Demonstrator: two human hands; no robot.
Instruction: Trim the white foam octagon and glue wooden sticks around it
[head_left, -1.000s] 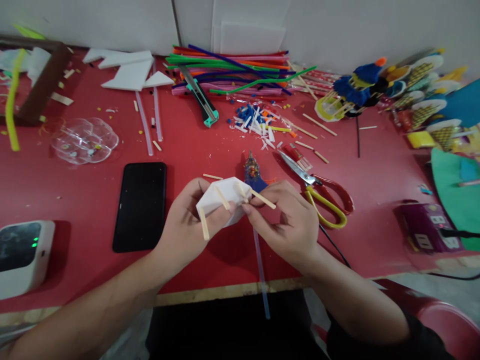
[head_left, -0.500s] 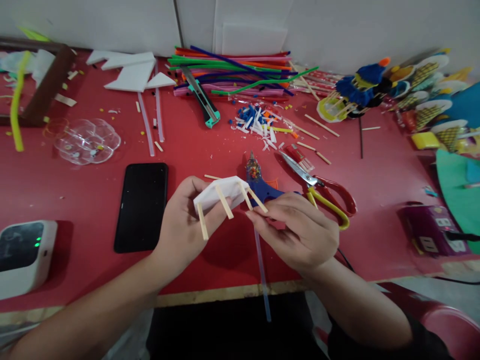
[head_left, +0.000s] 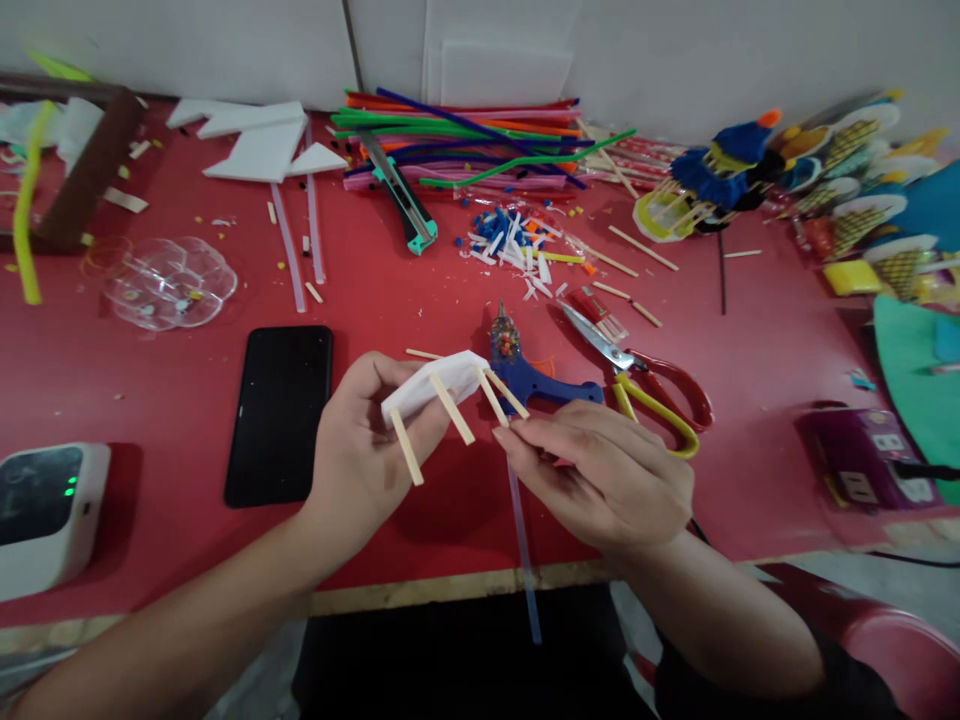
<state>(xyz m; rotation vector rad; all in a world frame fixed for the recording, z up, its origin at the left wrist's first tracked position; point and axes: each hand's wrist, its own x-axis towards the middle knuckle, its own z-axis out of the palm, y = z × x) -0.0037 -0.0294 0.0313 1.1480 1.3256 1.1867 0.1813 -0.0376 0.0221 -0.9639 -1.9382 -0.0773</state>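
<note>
A white foam board piece (head_left: 405, 397) with several short wooden sticks (head_left: 452, 410) projecting from it is gripped in my left hand (head_left: 360, 440), thumb in front and fingers behind. Fingertips of my right hand (head_left: 600, 470) pinch the end of a wooden stick (head_left: 493, 397) at the piece's right side. Another stick crosses close beside that one, its tip by my index finger. Just behind my hands a blue hot glue gun (head_left: 551, 388) lies on the red table, and a clear glue stick (head_left: 523, 545) extends below my right hand past the table edge.
Scissors (head_left: 615, 355) with red and yellow handles lie right of the glue gun. A phone (head_left: 279, 415) and a white device (head_left: 52, 510) are at left. Behind lie a utility knife (head_left: 405, 200), pipe cleaners (head_left: 465, 140), foam scraps (head_left: 255, 145) and a clear flower-shaped tray (head_left: 172, 285).
My right hand has shifted slightly right and down, uncovering the glue gun's handle. The foam piece has tilted a little in my left hand, its sticks now angled more to the right.
</note>
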